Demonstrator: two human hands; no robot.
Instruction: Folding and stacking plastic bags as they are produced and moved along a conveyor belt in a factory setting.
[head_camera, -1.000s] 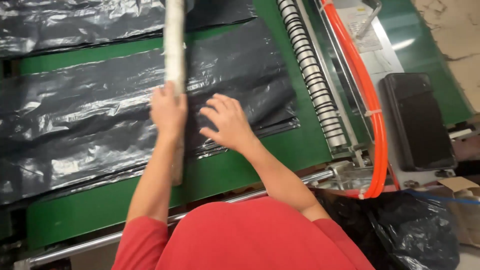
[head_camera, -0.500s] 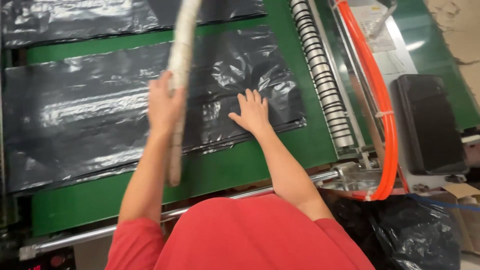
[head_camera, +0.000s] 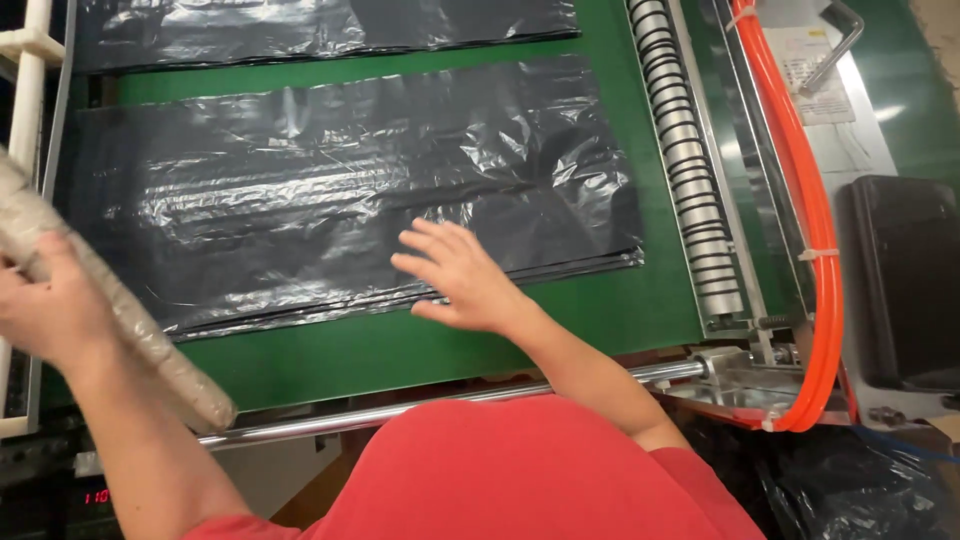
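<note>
One cardboard tube (head_camera: 110, 310), long axis slanting from upper left to lower right, gripped in left hand (head_camera: 50, 310), fingers closed. Right hand (head_camera: 465, 275), fingers spread, flat on one of two black plastic sheets (head_camera: 330, 190) on green bench (head_camera: 400, 350).

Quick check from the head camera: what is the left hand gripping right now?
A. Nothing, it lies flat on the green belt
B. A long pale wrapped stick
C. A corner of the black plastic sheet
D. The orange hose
B: the left hand is closed around a long pale wrapped stick at the left edge, while the right hand is spread open over the black plastic sheet.
</note>
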